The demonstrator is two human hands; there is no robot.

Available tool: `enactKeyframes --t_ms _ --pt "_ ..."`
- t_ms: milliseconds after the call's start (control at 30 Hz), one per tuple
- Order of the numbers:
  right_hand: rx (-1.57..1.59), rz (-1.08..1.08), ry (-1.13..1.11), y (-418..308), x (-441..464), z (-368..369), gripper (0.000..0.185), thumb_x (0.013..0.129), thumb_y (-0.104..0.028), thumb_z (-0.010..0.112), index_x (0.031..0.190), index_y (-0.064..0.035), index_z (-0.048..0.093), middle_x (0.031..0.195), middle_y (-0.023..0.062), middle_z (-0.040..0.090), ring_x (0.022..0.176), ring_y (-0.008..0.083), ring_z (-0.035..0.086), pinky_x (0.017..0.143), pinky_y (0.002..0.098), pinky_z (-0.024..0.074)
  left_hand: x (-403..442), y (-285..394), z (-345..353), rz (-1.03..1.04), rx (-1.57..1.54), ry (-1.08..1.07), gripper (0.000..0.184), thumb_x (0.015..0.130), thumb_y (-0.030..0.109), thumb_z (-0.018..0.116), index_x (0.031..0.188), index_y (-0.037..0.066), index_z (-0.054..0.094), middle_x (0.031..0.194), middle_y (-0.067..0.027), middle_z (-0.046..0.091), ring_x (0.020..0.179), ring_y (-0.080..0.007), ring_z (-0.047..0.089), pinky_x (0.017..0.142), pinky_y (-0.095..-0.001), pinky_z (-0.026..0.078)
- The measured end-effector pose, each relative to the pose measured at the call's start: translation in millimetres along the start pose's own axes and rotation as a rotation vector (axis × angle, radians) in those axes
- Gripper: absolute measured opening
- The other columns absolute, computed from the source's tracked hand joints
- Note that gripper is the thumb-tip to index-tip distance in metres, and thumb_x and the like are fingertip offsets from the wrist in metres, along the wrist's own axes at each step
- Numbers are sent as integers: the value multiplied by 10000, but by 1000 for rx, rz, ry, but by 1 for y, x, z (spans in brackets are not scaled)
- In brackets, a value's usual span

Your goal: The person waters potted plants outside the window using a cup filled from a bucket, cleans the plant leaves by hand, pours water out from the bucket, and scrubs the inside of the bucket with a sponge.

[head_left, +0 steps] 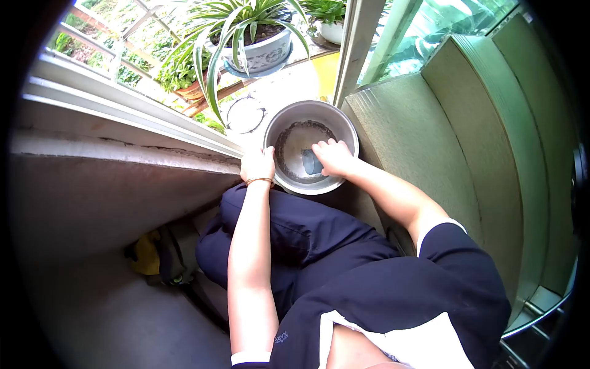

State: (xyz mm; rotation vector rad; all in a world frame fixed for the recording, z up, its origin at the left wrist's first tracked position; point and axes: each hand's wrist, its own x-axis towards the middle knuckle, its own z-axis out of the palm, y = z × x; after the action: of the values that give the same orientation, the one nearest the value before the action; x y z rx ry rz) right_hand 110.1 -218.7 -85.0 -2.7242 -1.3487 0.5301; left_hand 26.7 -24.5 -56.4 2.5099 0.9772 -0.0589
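Observation:
A round metal pot (289, 115) sits in front of me at the window ledge, with dark residue (299, 130) in a ring on its bottom. My left hand (258, 165) is closed on the pot's left rim, thumb over the edge. Reaching over the right rim, my right hand (335, 158) is inside the pot with its fingers curled downward. Beside those fingers a small bluish-grey patch (311, 162) shows on the bottom; I cannot tell whether it is an object or a reflection. Whatever the right fingers hold, if anything, is hidden.
Potted plants (261, 52) stand on the sill beyond the pot, near a white round item (245, 114). A window frame (349, 55) rises behind. Pale panels (418, 135) curve along my right. A yellow and dark item (153, 255) lies low on the left.

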Motion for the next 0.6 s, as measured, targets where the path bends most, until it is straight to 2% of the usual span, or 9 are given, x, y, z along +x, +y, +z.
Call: enactKeyframes --t_ms 67,100,133,200,233,367,467,533,600 --pt "38 -17 -65 -3 -1 0 538 604 -154 768 1083 -43 548 1047 114 588 974 289 569 772 428 490 0 2 5 -38 173 33 420 827 467 585 880 55 645 956 -153 617 923 -313 609 785 -416 481" --pt "27 -36 -18 -3 -1 3 473 636 -153 735 1066 -47 571 1039 111 599 956 281 578 763 432 488 1 4 5 -52 265 -12 419 824 473 591 957 80 651 1017 -131 614 957 -310 606 820 -419 484" --pt "35 -23 -15 -3 0 5 473 636 -153 735 1066 -47 571 1039 111 599 956 281 578 763 432 488 0 5 5 -50 333 -23 418 828 467 591 980 82 649 1034 -131 616 962 -315 608 812 -424 496" --pt "-1 -25 -33 -3 5 12 603 578 -226 813 1085 -44 541 1040 99 581 955 265 571 747 410 493 -1 5 7 -39 459 -50 433 827 479 592 996 83 645 1042 -133 618 976 -318 609 801 -425 509" --pt "0 -23 -35 -3 6 16 579 612 -256 789 1098 -58 545 1045 98 582 972 262 562 763 428 468 1 3 8 -39 487 -113 521 820 529 579 1072 74 608 1048 -111 599 1019 -287 576 794 -425 513" --pt "-17 -46 -5 -12 7 15 571 676 -334 732 1150 -79 542 1060 93 582 1013 269 543 805 478 414 -1 5 9 -36 575 -142 468 847 506 557 1061 94 613 1100 -107 578 1037 -287 564 796 -413 511" --pt "133 -157 25 -14 -13 -19 541 707 -335 720 1140 -68 536 1033 114 592 986 291 564 803 462 432 -6 8 4 -18 571 -119 463 853 499 550 1042 84 627 1085 -114 583 1030 -296 568 806 -418 508" --pt "219 -192 33 -11 -17 -26 456 728 -341 701 1057 -63 551 986 121 613 952 299 592 788 461 466 -6 14 2 -34 604 -127 448 857 488 549 1015 80 643 1064 -117 592 1019 -301 574 814 -421 504" --pt "254 -196 -6 -8 -15 -31 427 732 -348 694 1021 -61 568 976 122 621 944 297 602 783 454 484 -6 18 1 -37 594 -134 493 891 503 467 1006 65 661 1086 -148 593 1022 -325 569 828 -445 489"
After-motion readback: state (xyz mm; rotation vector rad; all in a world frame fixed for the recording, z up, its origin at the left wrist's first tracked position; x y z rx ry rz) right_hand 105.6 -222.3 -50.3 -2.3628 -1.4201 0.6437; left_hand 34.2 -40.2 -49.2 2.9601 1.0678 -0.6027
